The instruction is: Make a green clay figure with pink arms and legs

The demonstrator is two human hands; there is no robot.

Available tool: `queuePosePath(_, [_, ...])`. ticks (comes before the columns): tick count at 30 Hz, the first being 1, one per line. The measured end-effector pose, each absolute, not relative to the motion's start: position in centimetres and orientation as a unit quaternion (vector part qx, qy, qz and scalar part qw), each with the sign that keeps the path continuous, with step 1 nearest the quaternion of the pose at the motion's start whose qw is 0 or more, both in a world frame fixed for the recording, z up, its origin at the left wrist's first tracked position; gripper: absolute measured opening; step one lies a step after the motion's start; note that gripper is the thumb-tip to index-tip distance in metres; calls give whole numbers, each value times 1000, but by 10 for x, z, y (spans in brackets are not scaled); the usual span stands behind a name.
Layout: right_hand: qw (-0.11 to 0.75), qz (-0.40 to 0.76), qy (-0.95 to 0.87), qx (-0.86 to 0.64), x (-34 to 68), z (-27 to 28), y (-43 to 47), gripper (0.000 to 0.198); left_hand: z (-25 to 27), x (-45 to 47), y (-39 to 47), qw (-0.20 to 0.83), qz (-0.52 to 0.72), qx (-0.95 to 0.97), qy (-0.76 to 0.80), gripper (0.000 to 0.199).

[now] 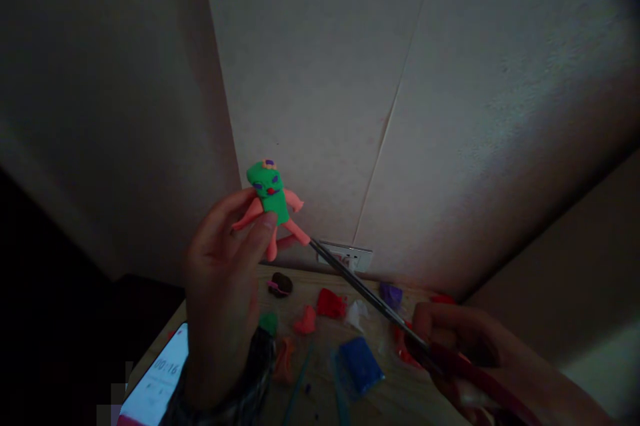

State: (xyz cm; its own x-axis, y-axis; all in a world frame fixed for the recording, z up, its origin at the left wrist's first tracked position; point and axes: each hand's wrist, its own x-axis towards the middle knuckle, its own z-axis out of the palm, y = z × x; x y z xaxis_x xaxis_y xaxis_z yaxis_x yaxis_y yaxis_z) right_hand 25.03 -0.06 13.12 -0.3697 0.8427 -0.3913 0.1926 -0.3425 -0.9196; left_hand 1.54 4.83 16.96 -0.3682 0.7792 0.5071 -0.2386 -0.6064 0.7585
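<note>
My left hand [225, 259] pinches a small clay figure [275, 208] between thumb and fingers, above the table. The figure has a green head and body, pink arms and legs, purple eyes and a red mouth. Wrapped round the handles, my right hand [465, 346] holds a pair of scissors [367, 293]. Their long blades reach up to the left and look almost closed. The tips meet the end of one pink leg; whether they grip it I cannot tell.
On the wooden table [420, 406] lie a blue clay packet [361, 365], red clay [331, 304], pink clay [305, 321], purple clay [391, 294] and a dark brown lump [280, 285]. A lit phone [159, 379] lies at the left edge. A wall socket [345, 257] sits behind.
</note>
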Motion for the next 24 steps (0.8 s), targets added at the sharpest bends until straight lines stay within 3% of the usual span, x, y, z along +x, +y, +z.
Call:
queuePosePath(14, [261,654,-505,-499,248,132,-1,51,169,14,49,331,767,464,294,15])
queuePosePath(24, [260,626,-523,-517,247,135,-1,42,169,15,48,335,766,458,301,15])
